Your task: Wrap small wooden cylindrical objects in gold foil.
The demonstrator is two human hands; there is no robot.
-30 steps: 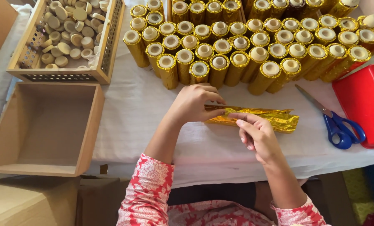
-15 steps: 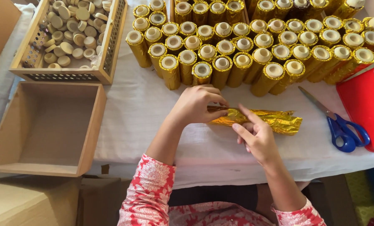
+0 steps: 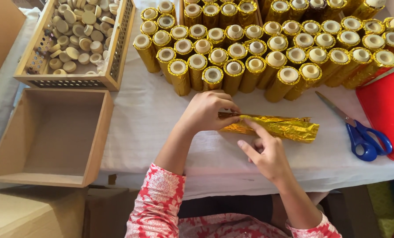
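The left hand (image 3: 208, 110) curls its fingers over the near end of a crinkled gold foil wrap (image 3: 271, 127), pinching it down on the white tablecloth (image 3: 144, 128). The right hand (image 3: 267, 152) rests half open just beside the wrap, its index finger stretched out onto the foil. Behind them stand rows of upright gold-wrapped tubes (image 3: 249, 48). Blue-handled scissors (image 3: 360, 134) lie to the right, touching a red container (image 3: 386, 110). To the left sit an empty wooden box (image 3: 95, 145) and a mesh-sided crate of pale round caps (image 3: 75, 35)
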